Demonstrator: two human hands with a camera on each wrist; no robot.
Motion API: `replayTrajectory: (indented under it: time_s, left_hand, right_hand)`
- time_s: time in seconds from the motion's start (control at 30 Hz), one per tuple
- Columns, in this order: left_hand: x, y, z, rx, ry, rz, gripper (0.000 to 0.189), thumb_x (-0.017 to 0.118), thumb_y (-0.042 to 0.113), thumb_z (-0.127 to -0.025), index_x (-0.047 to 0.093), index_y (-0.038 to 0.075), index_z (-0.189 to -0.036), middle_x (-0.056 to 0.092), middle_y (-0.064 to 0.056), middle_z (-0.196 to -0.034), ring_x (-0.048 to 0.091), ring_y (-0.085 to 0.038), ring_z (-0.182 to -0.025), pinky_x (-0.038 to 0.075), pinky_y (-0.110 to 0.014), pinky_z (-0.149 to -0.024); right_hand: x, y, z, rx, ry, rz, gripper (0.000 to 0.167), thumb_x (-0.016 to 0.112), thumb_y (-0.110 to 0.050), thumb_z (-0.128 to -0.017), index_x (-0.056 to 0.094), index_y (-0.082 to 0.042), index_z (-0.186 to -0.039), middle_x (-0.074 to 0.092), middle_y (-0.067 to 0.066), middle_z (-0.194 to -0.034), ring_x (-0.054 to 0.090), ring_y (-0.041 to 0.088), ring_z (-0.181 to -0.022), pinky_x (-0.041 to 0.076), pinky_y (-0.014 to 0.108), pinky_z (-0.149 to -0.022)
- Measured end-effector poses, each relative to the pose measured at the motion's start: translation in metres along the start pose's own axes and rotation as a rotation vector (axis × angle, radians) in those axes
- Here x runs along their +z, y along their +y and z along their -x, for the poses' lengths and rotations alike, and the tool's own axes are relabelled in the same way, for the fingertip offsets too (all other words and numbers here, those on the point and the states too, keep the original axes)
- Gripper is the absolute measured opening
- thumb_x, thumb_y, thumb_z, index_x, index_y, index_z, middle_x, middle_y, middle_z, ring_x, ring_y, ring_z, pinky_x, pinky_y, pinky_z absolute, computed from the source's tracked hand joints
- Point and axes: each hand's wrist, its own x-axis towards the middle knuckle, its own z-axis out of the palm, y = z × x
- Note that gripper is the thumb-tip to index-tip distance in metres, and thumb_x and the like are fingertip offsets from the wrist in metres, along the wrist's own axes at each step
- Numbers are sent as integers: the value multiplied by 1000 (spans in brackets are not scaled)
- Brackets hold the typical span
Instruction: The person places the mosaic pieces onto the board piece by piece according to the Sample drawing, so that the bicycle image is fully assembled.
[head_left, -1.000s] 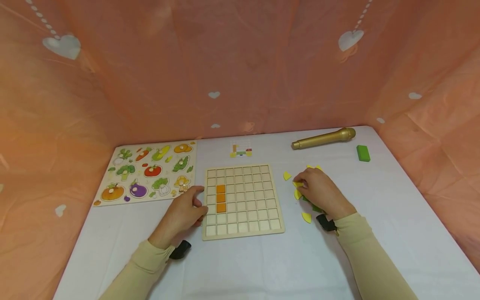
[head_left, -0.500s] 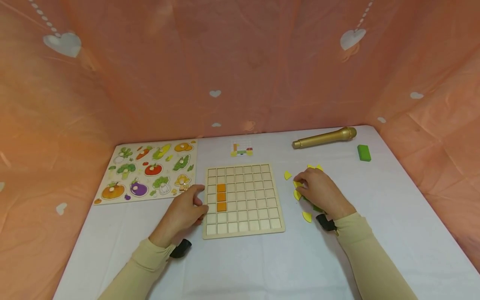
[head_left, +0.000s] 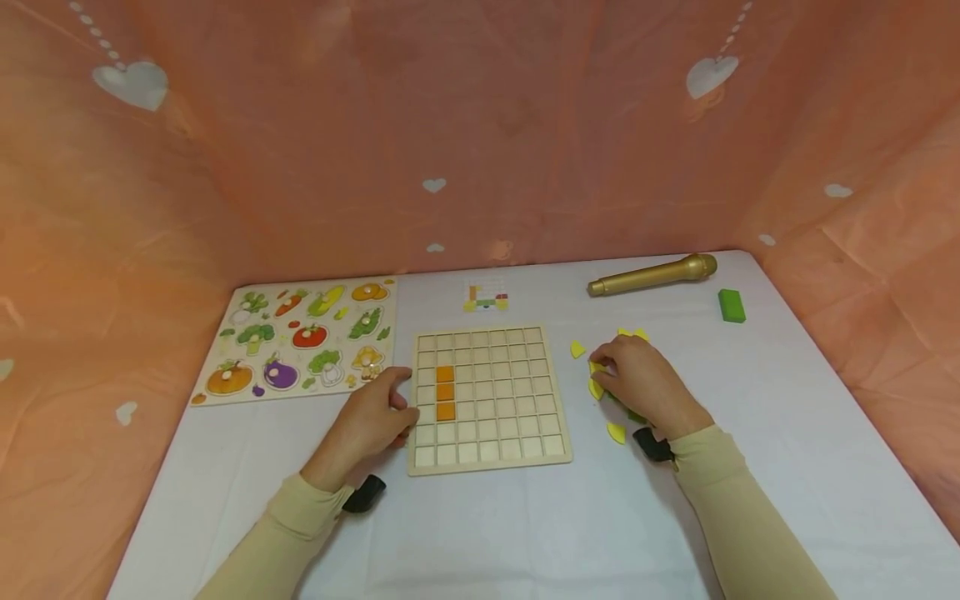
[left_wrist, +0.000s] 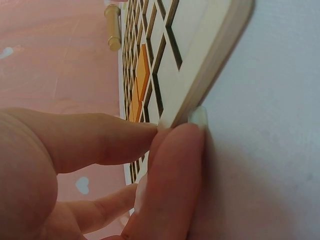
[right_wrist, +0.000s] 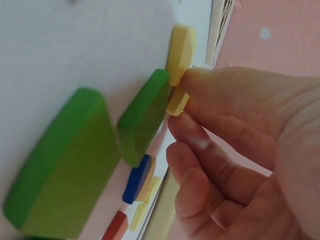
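Observation:
A wooden grid board lies on the table with three orange square tiles in one column. At its left edge is my left hand; thumb and a finger pinch the rim in the left wrist view. To the right of the board, my right hand pinches a small yellow piece between thumb and fingers. Another yellow piece sits against the thumb tip. Green pieces, a blue piece and a red piece lie close by, mostly covered by the hand in the head view.
Behind the board lies a small pattern card. A vegetable puzzle board is at the left. At the back right are a gold microphone and a green block. Loose yellow pieces lie near the right hand.
The yellow piece at my right fingertips has come up against the yellow piece in front of it. My left hand keeps its place on the board; the whole head view has shifted slightly.

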Motion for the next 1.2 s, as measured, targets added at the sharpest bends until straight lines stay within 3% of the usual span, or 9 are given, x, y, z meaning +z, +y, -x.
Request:
replayTrajectory:
  time_s: [0.23, 0.43, 0.7, 0.87, 1.2]
  left_hand:
    - [0, 0, 0, 0, 0, 2, 65, 73, 8, -97, 48, 6, -157, 65, -13, -103, 67, -19, -67, 59, -30, -61]
    - [-2, 0, 0, 1, 5, -3, 66, 73, 9, -96, 49, 5, -157, 65, -13, -103, 66, -18, -66, 57, -29, -60]
    - [0, 0, -1, -6, -1, 12, 64, 72, 7, -98, 49, 6, -157, 64, -14, -103, 66, -20, -67, 60, -30, -61]
    - [1, -1, -2, -11, 2, 12, 64, 73, 7, -98, 49, 6, -157, 64, -14, -102, 67, -19, -67, 61, -30, -61]
    - [1, -2, -2, -11, 15, 15, 65, 73, 8, -95, 51, 7, -156, 65, -11, -101, 67, -18, -65, 57, -29, -60]
  right_hand:
    - [3, -16, -5, 11, -8, -44, 23, 78, -10, -97, 79, -1, -118, 77, 15, -113, 70, 31, -105, 59, 51, -97]
    - [11, -54, -21, -4, -17, -47, 23, 79, -13, -96, 81, -4, -118, 77, 10, -109, 67, 26, -104, 60, 45, -95]
    - [30, -106, -46, -115, -53, -64, 21, 79, -15, -97, 81, -5, -115, 78, 7, -106, 67, 22, -100, 60, 41, -95]
    - [38, -130, -56, -130, -79, -96, 20, 79, -16, -97, 82, -6, -115, 78, 7, -108, 68, 23, -101, 61, 41, -96]
    - [54, -152, -67, -117, -88, -110, 21, 83, -18, -96, 83, -7, -114, 78, 6, -105, 67, 22, -99, 60, 39, -95]
